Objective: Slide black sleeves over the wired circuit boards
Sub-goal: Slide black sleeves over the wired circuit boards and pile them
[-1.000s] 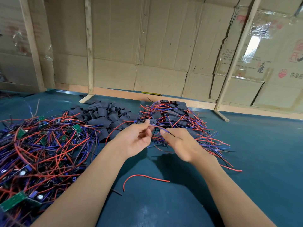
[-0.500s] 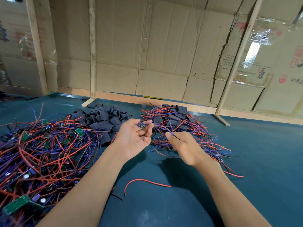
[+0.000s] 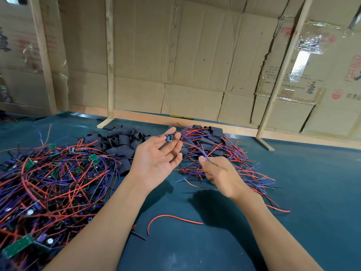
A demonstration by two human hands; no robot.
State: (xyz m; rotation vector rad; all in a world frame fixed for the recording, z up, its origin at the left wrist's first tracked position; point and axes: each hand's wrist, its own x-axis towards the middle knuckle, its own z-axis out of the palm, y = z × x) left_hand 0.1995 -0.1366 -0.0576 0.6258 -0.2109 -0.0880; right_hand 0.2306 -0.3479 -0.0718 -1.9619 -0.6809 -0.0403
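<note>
One small wired circuit board (image 3: pixel 169 137) pinched at the left hand (image 3: pixel 156 163) fingertips, palm up, above the dark teal table (image 3: pixel 312 192).
Right hand (image 3: pixel 216 171) pinches its blue and red wires (image 3: pixel 192 145) taut; heap of loose black tube sleeves (image 3: pixel 121 141) lies far left; judged best: bunch the wires together, keep them straight, then thread a sleeve along them.

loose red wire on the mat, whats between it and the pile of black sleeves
In the head view, the left hand and forearm cross between the red wire and the black sleeves; otherwise bare mat.
</note>
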